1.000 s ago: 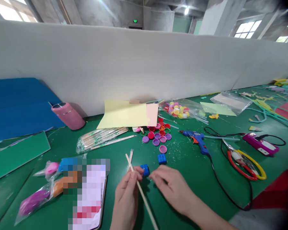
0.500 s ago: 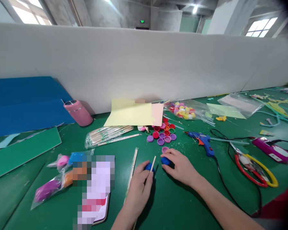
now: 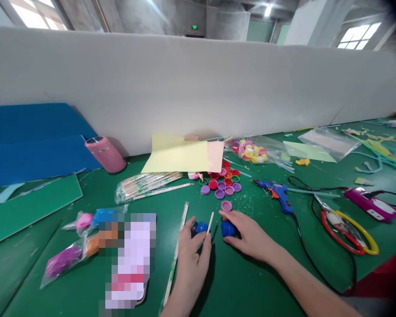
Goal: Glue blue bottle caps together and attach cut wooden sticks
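My left hand point(image 3: 193, 253) pinches a thin wooden stick point(image 3: 210, 223) upright between thumb and finger. A blue plastic cap point(image 3: 202, 227) lies just beyond its fingers. Around a second blue ridged piece point(image 3: 228, 229), perhaps stacked caps, the thumb and forefinger of my right hand point(image 3: 246, 233) are spread apart. The thumb is close to its near side; whether it touches cannot be made out. A pink cap point(image 3: 226, 205) sits just past the right forefinger. Left of my left hand lies a wrapped pair of chopsticks point(image 3: 175, 259).
Loose caps point(image 3: 229, 190) lie ahead, near bagged chopsticks point(image 3: 148, 185) and yellow paper point(image 3: 180, 156). A blue glue gun point(image 3: 277, 193) and red-yellow pliers point(image 3: 346, 229) with cords are at right. Clay packets point(image 3: 64, 261), a blurred phone point(image 3: 135, 251) and a pink flask point(image 3: 105, 154) stand left.
The fingers of both hands have spread, uncovering more of the blue pieces. My left forefinger has moved off the blue cap. The stick stays in my left hand.
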Demonstrator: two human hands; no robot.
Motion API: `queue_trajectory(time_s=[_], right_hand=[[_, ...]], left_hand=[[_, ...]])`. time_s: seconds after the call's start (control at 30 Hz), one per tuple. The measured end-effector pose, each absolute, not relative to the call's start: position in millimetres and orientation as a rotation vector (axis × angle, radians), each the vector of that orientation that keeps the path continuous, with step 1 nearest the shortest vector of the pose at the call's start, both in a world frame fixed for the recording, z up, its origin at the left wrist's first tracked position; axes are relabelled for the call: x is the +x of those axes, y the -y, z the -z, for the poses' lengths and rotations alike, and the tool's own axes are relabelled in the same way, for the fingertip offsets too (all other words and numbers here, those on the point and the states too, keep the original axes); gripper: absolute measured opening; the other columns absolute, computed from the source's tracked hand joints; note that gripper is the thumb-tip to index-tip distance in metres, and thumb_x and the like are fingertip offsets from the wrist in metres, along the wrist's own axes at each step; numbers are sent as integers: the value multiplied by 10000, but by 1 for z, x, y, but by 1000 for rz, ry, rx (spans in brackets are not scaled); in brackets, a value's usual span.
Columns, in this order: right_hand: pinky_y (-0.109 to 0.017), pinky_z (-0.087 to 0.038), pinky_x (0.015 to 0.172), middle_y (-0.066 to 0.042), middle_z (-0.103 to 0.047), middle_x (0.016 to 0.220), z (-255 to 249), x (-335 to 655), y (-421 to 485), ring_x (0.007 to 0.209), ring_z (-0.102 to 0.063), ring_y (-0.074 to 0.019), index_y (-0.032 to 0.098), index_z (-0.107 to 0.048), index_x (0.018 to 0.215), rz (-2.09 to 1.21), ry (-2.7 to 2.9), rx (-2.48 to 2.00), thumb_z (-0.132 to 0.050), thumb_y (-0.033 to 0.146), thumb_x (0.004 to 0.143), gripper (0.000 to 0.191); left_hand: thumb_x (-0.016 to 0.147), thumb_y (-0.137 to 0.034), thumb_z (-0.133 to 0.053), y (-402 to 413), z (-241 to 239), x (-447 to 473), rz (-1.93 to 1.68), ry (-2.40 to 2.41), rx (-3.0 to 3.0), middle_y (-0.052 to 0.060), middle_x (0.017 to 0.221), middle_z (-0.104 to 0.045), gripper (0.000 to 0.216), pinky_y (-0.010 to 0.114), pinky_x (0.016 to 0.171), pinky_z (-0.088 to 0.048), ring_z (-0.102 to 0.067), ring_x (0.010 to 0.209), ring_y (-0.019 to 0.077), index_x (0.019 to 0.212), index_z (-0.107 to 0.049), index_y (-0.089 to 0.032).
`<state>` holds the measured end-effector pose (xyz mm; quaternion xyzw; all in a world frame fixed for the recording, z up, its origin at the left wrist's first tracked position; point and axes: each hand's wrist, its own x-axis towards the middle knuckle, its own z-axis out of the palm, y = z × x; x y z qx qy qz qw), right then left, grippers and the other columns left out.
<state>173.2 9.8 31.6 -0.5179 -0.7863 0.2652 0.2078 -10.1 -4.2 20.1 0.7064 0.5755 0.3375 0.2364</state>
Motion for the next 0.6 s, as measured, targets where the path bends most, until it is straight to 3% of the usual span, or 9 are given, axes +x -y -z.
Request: queue_trajectory(time_s=[0.17,0.6], right_hand=[[-360,-374,880,-56,-571,1108,-29,176,-8,1004,-500,-208,240,-340,1287,-794,2114,-1437,-588,186,715,626],[-375,-383,880,-46,-573,1137,-25,180,-8,1023,-504,-215,255,-385,1259,-806,2087,-1430,-578,203,727,569]], left_hand=[[800,-282,-463,6,-20,-12,-955,-1555,1842,147,1136,-475,253,390,832,-408,-511,953,240,699,-663,-163],[808,-313,-444,1,-17,-27,-1142,-1521,1557,93,988,-502,228,357,805,-388,-449,1056,247,642,-539,-189]])
